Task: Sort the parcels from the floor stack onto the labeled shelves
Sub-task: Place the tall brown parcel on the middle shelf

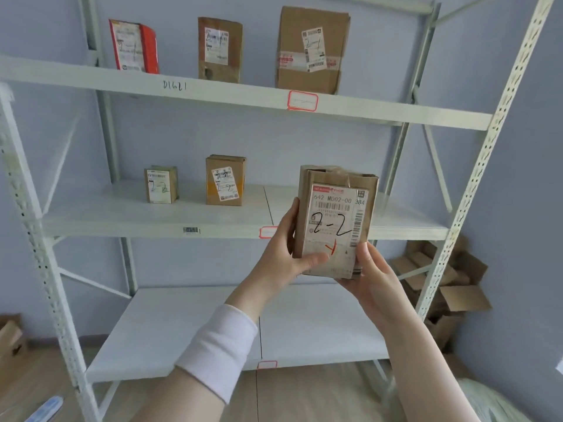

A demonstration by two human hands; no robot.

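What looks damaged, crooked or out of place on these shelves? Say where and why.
The middle box on the top shelf has a dark, hole-like mark near its lower left corner. The big box to its right has its label stuck on crooked. Otherwise nothing stands out.
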